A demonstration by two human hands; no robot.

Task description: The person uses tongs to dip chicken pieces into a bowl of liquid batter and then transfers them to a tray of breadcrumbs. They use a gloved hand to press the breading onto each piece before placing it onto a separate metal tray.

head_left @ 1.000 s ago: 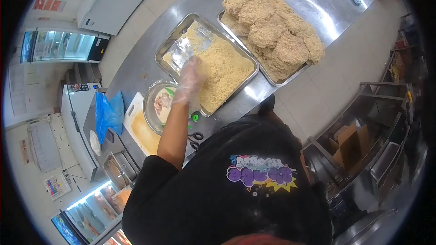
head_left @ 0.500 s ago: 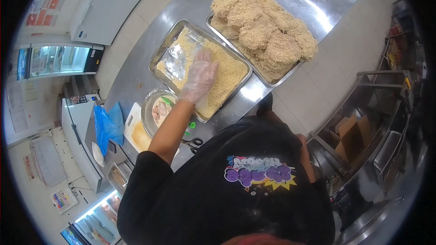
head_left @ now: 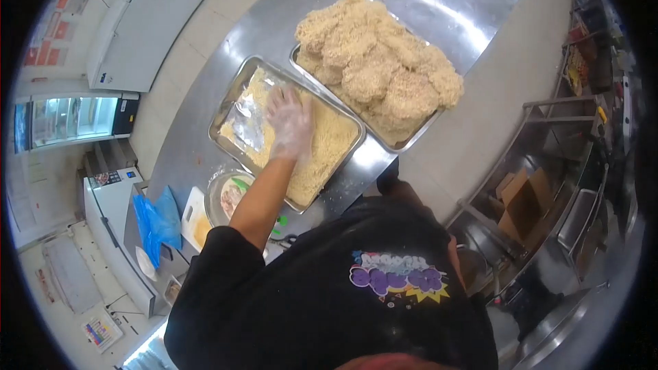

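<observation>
My left hand (head_left: 290,127), in a clear plastic glove, lies palm down on the breadcrumbs (head_left: 329,133) in a metal tray (head_left: 232,153). Its fingers are stretched out and somewhat spread, with nothing held in them. Bare metal shows through the crumbs left of the hand. Just beyond stands a second metal tray (head_left: 409,142), heaped with crumb-coated pieces (head_left: 377,62). Only a strip of my right arm (head_left: 454,259) shows beside the black shirt; my right hand is out of sight.
Beside my left forearm, a metal bowl (head_left: 212,211) holds pale, wet pieces and something green. A cutting board (head_left: 194,214) and a blue plastic bag (head_left: 159,223) are farther left. Dark-handled scissors (head_left: 289,240) lie near my body. Metal racking with a cardboard box (head_left: 524,205) stands at right.
My left hand has moved towards the bare patch in the crumb tray, and its fingers now lie flatter and more spread. The whole view has shifted slightly.
</observation>
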